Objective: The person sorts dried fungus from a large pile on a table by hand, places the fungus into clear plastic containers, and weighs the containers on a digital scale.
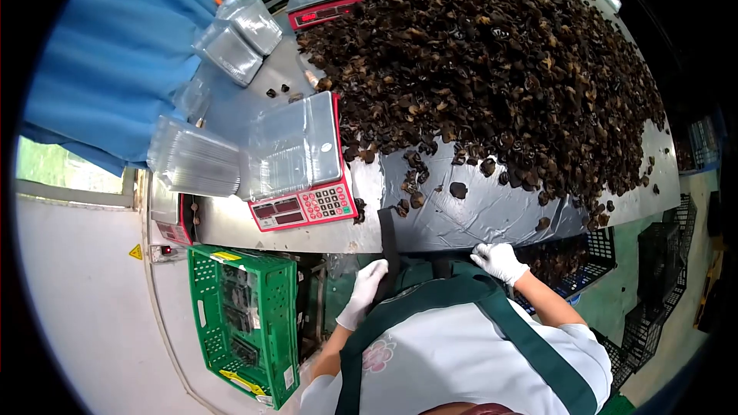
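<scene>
A green crate (286,315) stands near left, below the table (223,232); clear trays (296,142) lie on the scale (301,206). The left hand (364,293) is beside a black strip (389,242), fingers close together — whether pinching, I cannot tell. Dark pieces (500,69) heap far right. The right hand (501,263) is at the near edge — fingers bent, grip unclear.

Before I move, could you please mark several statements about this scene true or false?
1. The left hand and the right hand wear white gloves. True.
2. The big heap of dark pieces sits inside a green crate. False: the heap is spread over the table.
3. The scale nearest the hands bears clear plastic packaging. True.
4. The curtain is red. False: the curtain is blue.
</scene>
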### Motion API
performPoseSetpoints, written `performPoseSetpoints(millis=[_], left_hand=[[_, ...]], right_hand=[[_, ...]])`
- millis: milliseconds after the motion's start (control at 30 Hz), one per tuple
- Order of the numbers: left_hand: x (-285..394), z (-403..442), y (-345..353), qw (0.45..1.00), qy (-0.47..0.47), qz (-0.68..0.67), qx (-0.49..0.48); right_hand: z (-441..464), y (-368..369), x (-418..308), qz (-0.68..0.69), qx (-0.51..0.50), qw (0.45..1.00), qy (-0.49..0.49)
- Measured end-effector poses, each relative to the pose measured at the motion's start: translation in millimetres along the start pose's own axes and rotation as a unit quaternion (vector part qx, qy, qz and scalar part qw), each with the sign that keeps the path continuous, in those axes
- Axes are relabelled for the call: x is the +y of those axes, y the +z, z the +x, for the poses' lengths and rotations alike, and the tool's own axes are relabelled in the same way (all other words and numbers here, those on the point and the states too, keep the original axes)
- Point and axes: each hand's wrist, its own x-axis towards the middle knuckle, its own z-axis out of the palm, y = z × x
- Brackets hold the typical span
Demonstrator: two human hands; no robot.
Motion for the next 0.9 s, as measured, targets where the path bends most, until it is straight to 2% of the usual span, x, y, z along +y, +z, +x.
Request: performPoseSetpoints(millis=[33, 133, 167, 200, 267, 333, 367, 400, 433, 533, 567, 600, 633, 667, 733, 800, 833, 900], left_hand=[[-1, -4, -2, 1.0, -0.001, -0.001, 0.003], [0, -19, -11, 0.98, 0.118, 0.07, 0.142], [3, -27, -16, 0.939, 0.198, 0.163, 0.231], [-19, -28, -28, 0.902, 0.201, 0.222, 0.31], [-42, -42, -45, 0.918, 0.086, 0.058, 0.383], [-80, -60, -70, 0.93, -0.01, 0.119, 0.348], [-123, -62, -86, 0.943, -0.101, 0.073, 0.31], [-121, -66, -84, 0.937, -0.21, -0.052, 0.273], [-118, -67, -88, 0.934, -0.284, 0.102, 0.194], [-105, -58, -95, 0.889, -0.27, 0.295, 0.222], [-107, -48, -98, 0.878, -0.168, 0.338, 0.294], [-76, -36, -89, 0.848, -0.076, 0.373, 0.37], [-32, -27, -75, 0.849, -0.038, 0.325, 0.414], [-30, -11, -75, 0.839, 0.162, 0.301, 0.423], [24, 10, -43, 0.886, 0.204, 0.202, 0.365], [55, 33, -12, 0.898, 0.251, 0.235, 0.275], [62, 47, 2, 0.869, 0.319, 0.292, 0.239], [71, 73, 29, 0.864, 0.332, 0.34, 0.166]], right_hand=[[2, 0, 0, 0.001, -0.002, 1.0, -0.003], [8, -6, 1, -0.001, -0.045, 0.999, -0.004], [10, -9, 0, 0.0, -0.05, 0.999, -0.021], [12, -12, -2, 0.001, -0.056, 0.998, -0.038], [17, -15, -5, -0.008, -0.061, 0.997, -0.048], [24, -19, -8, -0.003, -0.042, 0.996, -0.076], [28, -22, -10, -0.013, -0.032, 0.995, -0.091], [33, -24, -12, -0.012, -0.031, 0.995, -0.092], [37, -26, -14, -0.012, -0.018, 0.996, -0.092], [48, -31, -14, -0.003, 0.014, 0.997, -0.082], [53, -33, -14, -0.004, 0.035, 0.996, -0.086], [57, -35, -13, -0.005, 0.054, 0.994, -0.091], [60, -44, -17, -0.02, 0.053, 0.995, -0.077], [65, -49, -18, -0.02, 0.065, 0.995, -0.075], [73, -47, -12, -0.004, 0.126, 0.989, -0.073], [83, -56, -13, -0.001, 0.143, 0.988, -0.058], [89, -58, -11, 0.0, 0.159, 0.986, -0.056], [99, -59, -3, -0.009, 0.19, 0.98, -0.058]])
